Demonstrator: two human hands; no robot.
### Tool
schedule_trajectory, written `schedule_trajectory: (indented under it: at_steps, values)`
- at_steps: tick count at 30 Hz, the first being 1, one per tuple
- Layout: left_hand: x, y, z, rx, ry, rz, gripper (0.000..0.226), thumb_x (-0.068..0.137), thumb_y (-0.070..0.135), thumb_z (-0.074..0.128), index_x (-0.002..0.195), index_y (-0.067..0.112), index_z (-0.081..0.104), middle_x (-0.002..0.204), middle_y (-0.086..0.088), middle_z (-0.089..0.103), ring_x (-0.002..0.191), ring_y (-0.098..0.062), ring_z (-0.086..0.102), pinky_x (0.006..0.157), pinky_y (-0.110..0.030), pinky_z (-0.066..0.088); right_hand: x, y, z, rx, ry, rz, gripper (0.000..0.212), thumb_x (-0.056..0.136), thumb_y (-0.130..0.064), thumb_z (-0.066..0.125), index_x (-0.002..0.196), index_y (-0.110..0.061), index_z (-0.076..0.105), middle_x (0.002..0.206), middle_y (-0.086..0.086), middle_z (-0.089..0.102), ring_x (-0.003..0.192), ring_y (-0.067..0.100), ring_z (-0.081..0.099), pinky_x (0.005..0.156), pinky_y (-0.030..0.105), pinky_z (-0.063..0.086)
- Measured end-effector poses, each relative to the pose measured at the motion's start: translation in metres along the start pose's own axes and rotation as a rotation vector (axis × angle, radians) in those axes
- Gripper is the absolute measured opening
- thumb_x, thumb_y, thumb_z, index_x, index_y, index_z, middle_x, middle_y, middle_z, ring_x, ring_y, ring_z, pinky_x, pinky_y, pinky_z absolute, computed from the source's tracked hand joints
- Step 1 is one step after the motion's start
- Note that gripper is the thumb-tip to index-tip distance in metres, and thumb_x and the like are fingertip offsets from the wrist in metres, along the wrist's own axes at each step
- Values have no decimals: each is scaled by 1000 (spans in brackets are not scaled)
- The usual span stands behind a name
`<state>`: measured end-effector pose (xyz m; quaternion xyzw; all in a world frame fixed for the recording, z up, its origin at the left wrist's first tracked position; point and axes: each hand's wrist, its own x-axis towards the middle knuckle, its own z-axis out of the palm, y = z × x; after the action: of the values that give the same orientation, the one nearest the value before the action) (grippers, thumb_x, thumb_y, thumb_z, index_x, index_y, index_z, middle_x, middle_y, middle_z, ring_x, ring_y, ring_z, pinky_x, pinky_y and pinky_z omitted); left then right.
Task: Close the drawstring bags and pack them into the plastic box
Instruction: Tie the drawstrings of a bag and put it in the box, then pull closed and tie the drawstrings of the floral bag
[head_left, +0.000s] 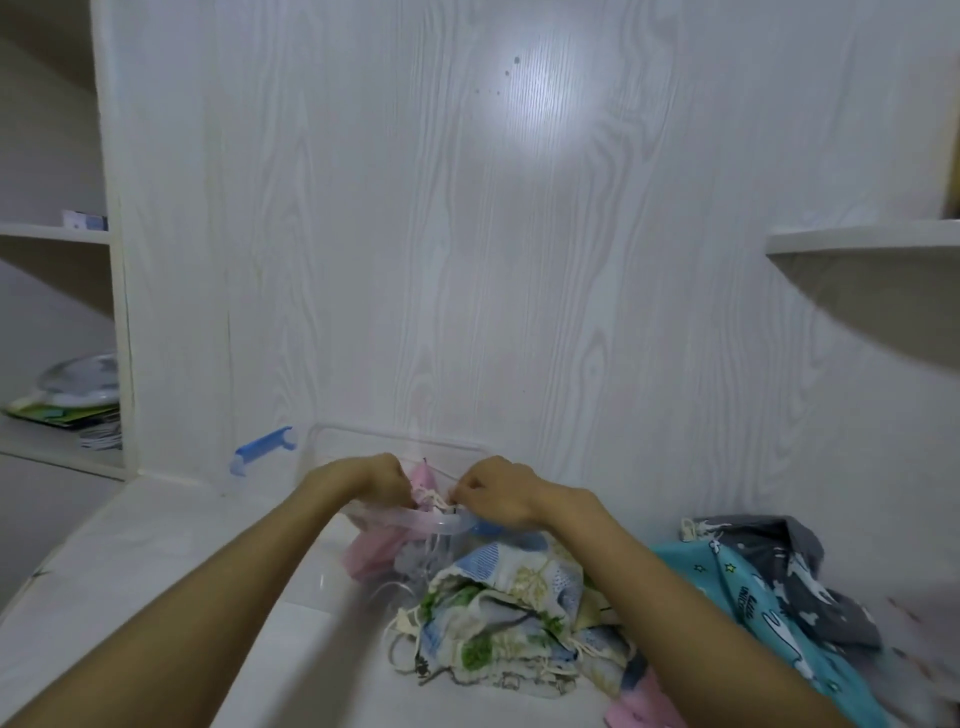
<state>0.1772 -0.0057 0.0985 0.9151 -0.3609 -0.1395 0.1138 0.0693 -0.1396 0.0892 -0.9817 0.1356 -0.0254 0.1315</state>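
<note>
Both hands pinch the cords of the pink bag (423, 480) over the box (395, 447): left hand (382, 478) at nine o'clock, right hand (496, 488) at three. I'd pull them evenly apart until the mouth cinches, then lower it in.

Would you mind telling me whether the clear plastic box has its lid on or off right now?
Off. The plastic box is open on top, and both hands, left hand and right hand, hold a pink drawstring bag at its opening.

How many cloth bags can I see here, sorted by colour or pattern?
Pink bag, held over the plastic box by the left hand and right hand: 1
Leaf-print bags, heaped so the count is unclear: at least 1
Teal bag: 1
Grey bag: 1
Pink cloth at the bottom edge, maybe another bag: 1
Total: at least 5
</note>
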Motion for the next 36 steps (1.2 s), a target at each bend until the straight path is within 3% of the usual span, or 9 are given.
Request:
schedule_trajectory:
  at_steps: [7, 10, 13, 18, 21, 24, 29, 32, 36]
  values:
    - [-25, 42, -27, -57, 261, 134, 45, 80, 17, 66, 124, 18, 60, 124, 0, 61, 112, -20, 57, 98, -34, 45, -64, 23, -50, 158, 97, -70, 23, 93, -18, 53, 109, -16, 69, 116, 4, 65, 100, 13, 57, 92, 26, 44]
    - [-55, 73, -11, -175, 513, 339, 34, 80, 17, 63, 112, 30, 64, 114, 11, 65, 100, -11, 62, 87, -28, 48, -111, 43, -51, 227, 99, -12, 21, 93, -18, 54, 106, -18, 69, 104, 0, 67, 86, 7, 61, 82, 19, 48]
    - [-71, 93, 19, -171, 422, 472, 37, 81, 9, 64, 113, 26, 64, 110, 7, 67, 92, -9, 63, 83, -25, 50, -142, 59, -31, 233, 175, 74, 20, 89, -20, 58, 103, -23, 71, 102, -4, 70, 87, 6, 63, 78, 19, 51]
    - [-64, 112, 70, 453, 306, 339, 36, 92, 11, 48, 128, 14, 50, 127, -9, 56, 117, -27, 54, 86, -36, 43, -139, 60, 16, 72, 27, 158, 32, 72, -16, 71, 104, -19, 65, 105, -2, 66, 83, 12, 60, 75, 27, 52]
    - [-59, 117, 83, 548, 384, 324, 16, 87, 12, 53, 101, 15, 58, 105, -7, 64, 101, -27, 61, 69, -33, 38, -129, 57, 35, 73, 99, 157, 24, 68, -35, 75, 72, -16, 61, 69, -3, 60, 60, 12, 55, 52, 25, 44]
    - [-49, 115, 85, 223, 396, 447, 10, 80, 22, 54, 70, 22, 57, 68, 1, 56, 78, -23, 62, 59, -29, 35, -127, 64, 38, 127, 258, 175, 29, 73, -46, 68, 69, -20, 57, 57, -6, 51, 52, 9, 46, 45, 23, 31]
    - [-48, 129, 69, -502, 389, 614, 15, 75, 32, 75, 90, 28, 74, 84, 13, 73, 76, 1, 67, 69, -20, 54, -155, 97, 3, 567, 441, 301, 29, 89, -34, 58, 76, -10, 66, 64, -1, 62, 55, 10, 55, 54, 25, 42]
    - [-54, 139, 63, -413, 152, 654, 45, 65, 27, 85, 106, 31, 66, 100, 17, 69, 90, 3, 65, 76, -16, 54, -177, 115, -21, 837, 468, 353, 27, 94, -26, 53, 92, -4, 69, 84, 9, 71, 73, 16, 68, 71, 29, 57]
    - [-57, 148, 68, -489, 249, 671, 28, 69, 18, 81, 92, 30, 71, 88, 14, 73, 76, -2, 69, 72, -30, 58, -196, 133, -32, 955, 562, 436, 28, 98, -21, 47, 84, -4, 64, 67, 6, 60, 42, 1, 57, 43, 16, 46]
